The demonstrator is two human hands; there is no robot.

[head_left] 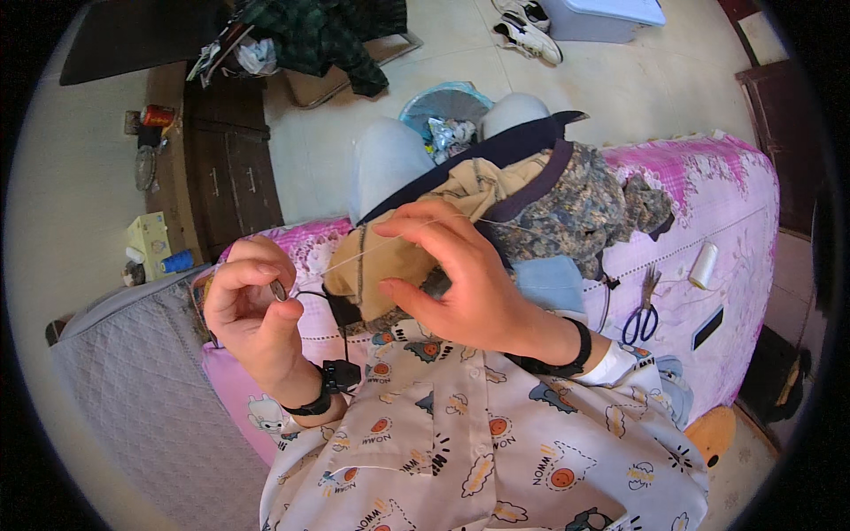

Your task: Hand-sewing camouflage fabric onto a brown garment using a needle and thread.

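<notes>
My left hand [252,305] is closed, with a small dark round button [279,290] pinched between thumb and fingertip. From the button a thin white thread [332,260] stretches up to my right hand [465,283], passing by its fingers. That hand is held with thumb and index finger spread apart. Below and beyond both hands, a garment lies across my lap, with a tan lining [376,270], a dark navy band and a camouflage-patterned part [567,217]. Whether a needle is on the thread is too small to tell.
On the pink bedspread [735,181] to the right lie scissors [642,310], a white thread spool [704,265] and a phone [708,327]. A blue-rimmed bin [443,93] stands between my knees. A wooden cabinet [226,164] is at the left, a grey quilted mattress [133,380] nearer.
</notes>
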